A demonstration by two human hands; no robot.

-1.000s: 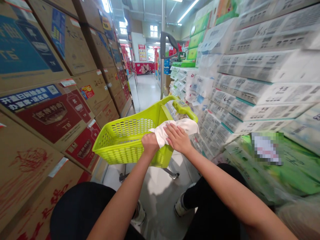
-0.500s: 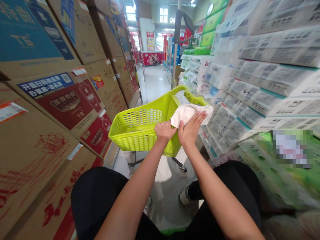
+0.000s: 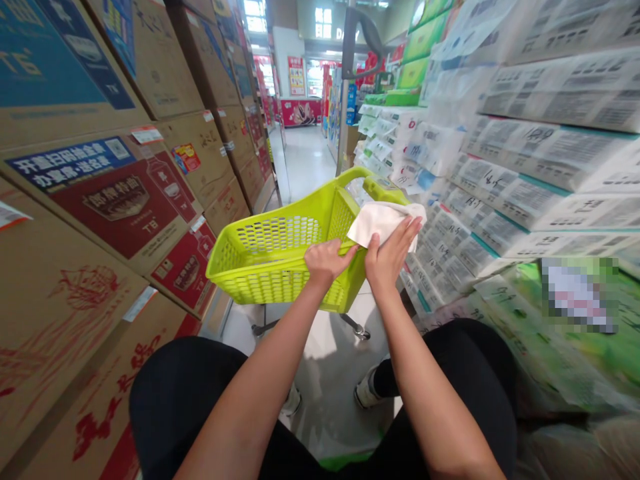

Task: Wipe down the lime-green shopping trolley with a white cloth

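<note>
A lime-green shopping basket (image 3: 270, 233) on a wheeled frame stands in front of me, with perforated sides. My left hand (image 3: 325, 260) is closed over the basket's near rim, its thumb pointing right along the edge. On the right end of the basket lies a white cloth (image 3: 383, 222), draped beside the green handle part (image 3: 385, 190). My right hand (image 3: 393, 257) presses on this cloth with its fingers stretched out and slanting up to the right. The underside of the cloth is hidden.
Stacked cardboard cartons (image 3: 125, 207) line the left side. White plastic-wrapped packs (image 3: 530, 187) pile up on the right, above green packs (image 3: 565, 333). A grey hook-shaped handle (image 3: 361, 43) tops a pole beyond the basket. One caster (image 3: 361, 331) shows below.
My right hand and the cloth have shifted slightly right and up. My left thumb now extends along the rim. The view has shifted a little, moving the cartons left.
</note>
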